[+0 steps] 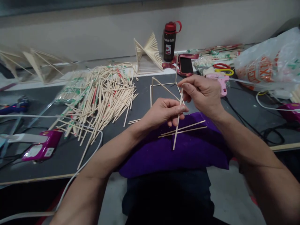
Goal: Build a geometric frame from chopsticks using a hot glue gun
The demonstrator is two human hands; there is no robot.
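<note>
My left hand (165, 112) is closed around the middle of a thin wooden chopstick (175, 140), which slants upright over a purple cloth (145, 157). At its upper end, the fingertips of my right hand (202, 93) pinch the same stick. Two loose chopsticks (189, 128) lie nearly parallel on the cloth below my hands. Just behind them stands an open frame of joined sticks (162, 84) on the dark table, partly hidden by my fingers. A pink glue gun (221, 82) rests behind my right hand.
A large chopstick pile (110, 93) spreads to the left. Along the back stand a twisted stick structure (150, 51), a dark bottle (169, 43) and a phone (186, 65). A plastic bag (269, 59) is at right. A magenta device (43, 145) and cables occupy the left.
</note>
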